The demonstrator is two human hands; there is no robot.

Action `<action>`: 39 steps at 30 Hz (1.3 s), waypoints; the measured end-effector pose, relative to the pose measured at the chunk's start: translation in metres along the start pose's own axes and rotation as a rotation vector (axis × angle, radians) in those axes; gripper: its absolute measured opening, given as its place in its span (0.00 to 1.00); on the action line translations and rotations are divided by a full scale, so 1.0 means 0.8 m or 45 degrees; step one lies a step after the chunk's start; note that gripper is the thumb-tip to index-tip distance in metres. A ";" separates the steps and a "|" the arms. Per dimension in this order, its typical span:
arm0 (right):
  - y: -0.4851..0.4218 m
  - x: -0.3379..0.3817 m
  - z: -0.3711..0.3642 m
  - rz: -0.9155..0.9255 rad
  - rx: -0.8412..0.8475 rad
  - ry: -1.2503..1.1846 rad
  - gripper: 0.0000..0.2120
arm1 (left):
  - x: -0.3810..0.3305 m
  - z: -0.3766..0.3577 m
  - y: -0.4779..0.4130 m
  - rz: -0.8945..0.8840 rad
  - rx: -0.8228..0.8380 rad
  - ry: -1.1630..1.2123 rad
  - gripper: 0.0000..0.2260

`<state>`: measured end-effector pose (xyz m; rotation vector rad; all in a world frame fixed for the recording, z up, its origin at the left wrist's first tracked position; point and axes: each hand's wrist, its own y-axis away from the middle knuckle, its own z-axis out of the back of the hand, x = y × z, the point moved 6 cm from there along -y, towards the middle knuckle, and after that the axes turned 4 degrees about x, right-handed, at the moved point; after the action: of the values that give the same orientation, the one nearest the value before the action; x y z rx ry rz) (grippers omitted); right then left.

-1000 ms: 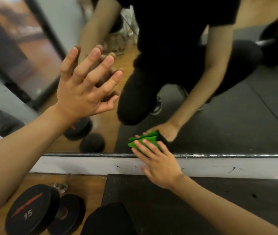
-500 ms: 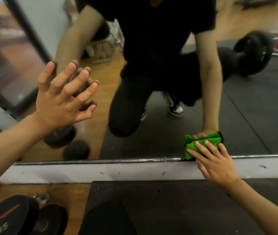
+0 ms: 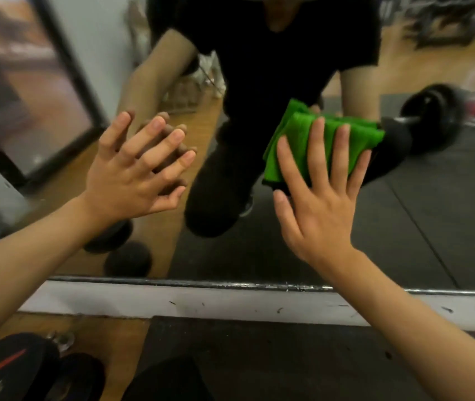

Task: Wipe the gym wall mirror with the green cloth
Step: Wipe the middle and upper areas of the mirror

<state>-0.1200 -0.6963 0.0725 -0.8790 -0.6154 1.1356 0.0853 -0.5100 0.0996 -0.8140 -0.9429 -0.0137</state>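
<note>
Fingers (image 3: pixel 155 131), left hand (image 3: pixel 132 183): straight, spread, holding nothing; tips seemingly on the mirror (image 3: pixel 259 250).
Fingers, right hand (image 3: pixel 317 204): straight, flat, pressing the green cloth (image 3: pixel 298 125) to the glass.
Cloth: folded, under and beyond those fingertips.
Wiping well: even pressure, overlapping passes — no bare fingertips smearing.

Cloth (image 3: pixel 297 125) lies on mirror (image 3: pixel 259 256), right of left hand (image 3: pixel 132 183); dumbbell (image 3: pixel 13 371) below.

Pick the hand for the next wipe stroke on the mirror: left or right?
Right. The right hand presses the green cloth flat on the mirror with straight fingers. The left hand has no cloth; its spread fingers only brace on the mirror.
</note>
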 end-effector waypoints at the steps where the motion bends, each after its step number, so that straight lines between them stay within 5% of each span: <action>1: 0.026 0.004 -0.018 0.055 0.080 0.056 0.29 | -0.003 0.005 -0.003 0.003 -0.031 0.030 0.30; 5: 0.169 0.013 -0.090 0.577 0.656 0.221 0.33 | -0.005 0.015 -0.014 -0.015 -0.075 -0.036 0.28; 7: 0.179 0.001 -0.084 0.727 0.742 0.265 0.33 | -0.005 0.019 -0.014 -0.026 -0.106 -0.035 0.28; 13: -0.061 0.011 0.031 0.488 0.123 0.186 0.29 | -0.007 0.019 -0.011 -0.013 -0.109 -0.001 0.28; 17: -0.098 0.044 0.029 0.335 -0.013 0.209 0.30 | -0.006 0.018 -0.012 -0.008 -0.125 0.021 0.29; 23: 0.112 0.026 -0.077 1.159 0.805 0.550 0.31 | -0.005 0.016 -0.009 -0.002 -0.122 0.030 0.31; 26: 0.050 -0.001 -0.032 1.052 0.607 0.511 0.30 | -0.007 0.016 -0.008 0.004 -0.140 0.021 0.30; 30: -0.120 -0.002 0.073 0.588 0.205 0.352 0.28 | -0.007 0.013 -0.008 -0.003 -0.138 -0.008 0.28; 34: -0.169 0.018 0.089 0.376 0.042 0.353 0.30 | -0.008 0.013 -0.012 -0.018 -0.141 -0.015 0.27; 36: -0.126 0.036 0.053 0.395 0.079 0.367 0.33 | -0.007 0.014 -0.012 -0.012 -0.141 -0.024 0.27; 39: -0.020 0.051 -0.018 0.781 0.418 0.474 0.35 | -0.006 0.017 -0.014 -0.006 -0.148 -0.006 0.27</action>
<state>-0.0876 -0.6641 0.0778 -0.9853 0.1684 1.5135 0.0692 -0.5107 0.1074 -0.9199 -0.9550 -0.0711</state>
